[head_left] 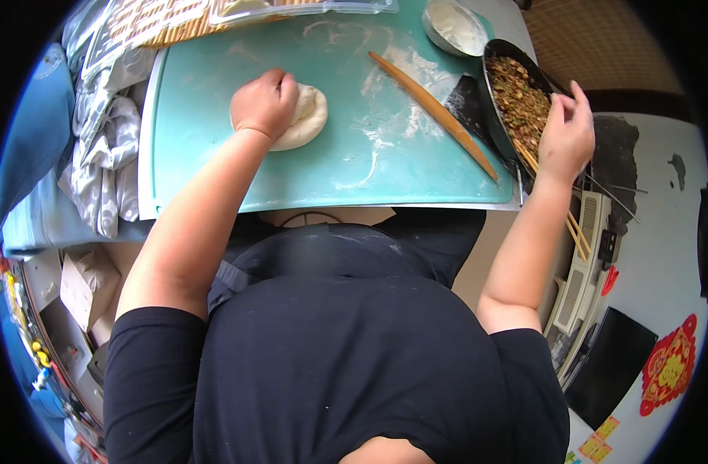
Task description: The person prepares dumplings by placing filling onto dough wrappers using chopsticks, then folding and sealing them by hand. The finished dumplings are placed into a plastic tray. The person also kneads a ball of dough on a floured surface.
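On the left part of a turquoise mat lies a round of white dough. My left hand is closed in a fist on the dough and covers its left side. At the right edge, my right hand hovers by the rim of a dark pan. Its fingers are apart, and I see nothing in them. Chopped brown filling fills the pan, and wooden chopsticks rest in it, passing beneath my right wrist. A tapered wooden rolling pin lies slanted between the dough and the pan.
White flour is scattered over the mat's far middle. A clear bowl of flour stands at the far right. Along the far left edge sits a woven tray with a clear plastic lid. Grey patterned cloth hangs left of the mat.
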